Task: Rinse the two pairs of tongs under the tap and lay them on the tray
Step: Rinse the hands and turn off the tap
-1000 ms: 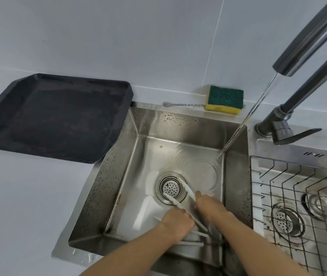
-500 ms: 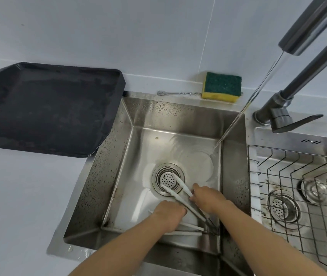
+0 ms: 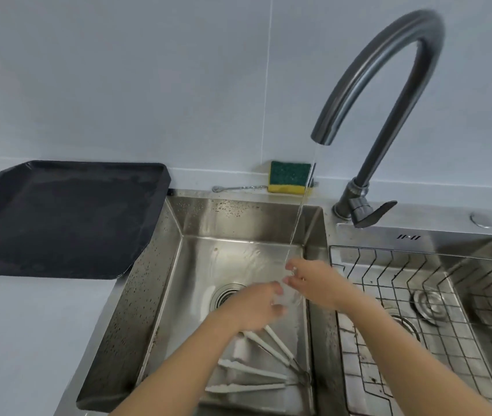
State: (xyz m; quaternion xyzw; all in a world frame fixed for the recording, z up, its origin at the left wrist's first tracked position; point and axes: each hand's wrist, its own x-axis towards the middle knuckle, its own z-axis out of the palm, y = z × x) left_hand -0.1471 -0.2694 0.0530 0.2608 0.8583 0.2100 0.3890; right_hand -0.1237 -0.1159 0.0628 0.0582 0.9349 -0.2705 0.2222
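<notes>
Stainless steel sink basin (image 3: 160, 265), water running: I watch from the head camera as both bare hands meet under the thin stream from the dark curved tap (image 3: 388, 94). My left hand (image 3: 256, 307) and right hand (image 3: 313, 283) are empty, fingers loose and apart, almost touching each other in the water. Two pairs of white-tipped wire-hinged tongs (image 3: 256, 364) lie fanned on the basin floor below the left wrist, hinges together near the right wall. I judge them light, stiff and springy, slick when wet; taking hold mid-arm, squeezing both arms shut, looks safer than pinching the thin wire hinge. Left of the sink on the bench, the flat black tray (image 3: 58, 220) holds nothing. A green-and-yellow sponge (image 3: 289, 177) stands against the wall.
</notes>
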